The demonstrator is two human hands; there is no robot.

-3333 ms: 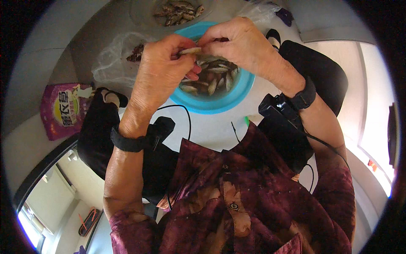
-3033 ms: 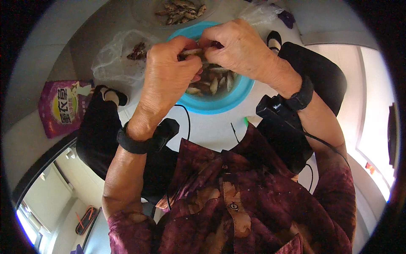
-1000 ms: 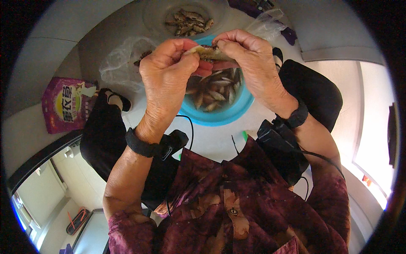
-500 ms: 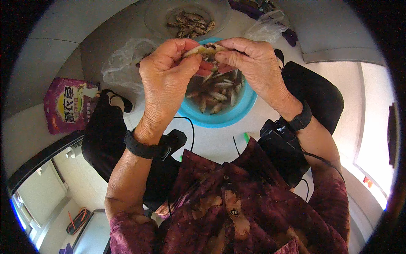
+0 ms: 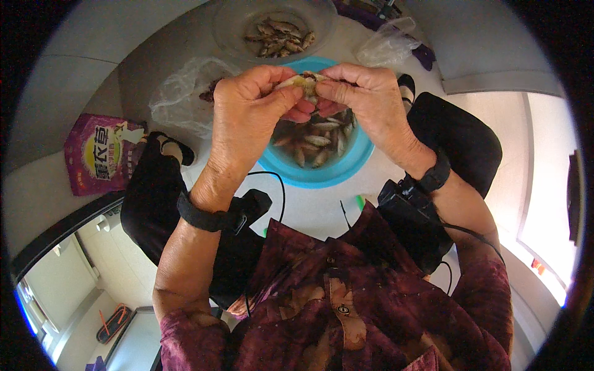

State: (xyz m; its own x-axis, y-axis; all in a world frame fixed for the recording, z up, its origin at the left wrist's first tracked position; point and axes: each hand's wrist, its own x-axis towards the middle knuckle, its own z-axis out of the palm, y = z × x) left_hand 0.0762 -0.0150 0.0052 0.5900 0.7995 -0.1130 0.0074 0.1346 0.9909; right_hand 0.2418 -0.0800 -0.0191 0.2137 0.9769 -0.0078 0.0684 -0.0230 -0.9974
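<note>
Between my two hands is a small fish (image 5: pixel 306 80), its pale yellowish belly spread and dark matter showing at its top edge. My left hand (image 5: pixel 250 102) pinches one end between thumb and fingers. The other end is gripped by my right hand (image 5: pixel 365 99), thumb pressed on the near side. Both hands are above a blue basin (image 5: pixel 315 179), where several small fish (image 5: pixel 318 140) lie in murky water. My hands and the held fish hide the basin's far part.
Beyond the basin a clear bowl (image 5: pixel 226 28) contains several more fish (image 5: pixel 281 37). A clear plastic bag (image 5: pixel 176 105) with dark scraps lies to the left, another bag (image 5: pixel 388 44) at the far right. A purple packet (image 5: pixel 93 157) stands by my left foot. Cables hang from my wrist straps.
Both hands have come slightly lower and nearer with the fish, my thumbs now closer together at its belly. The basin's fish look slightly shifted.
</note>
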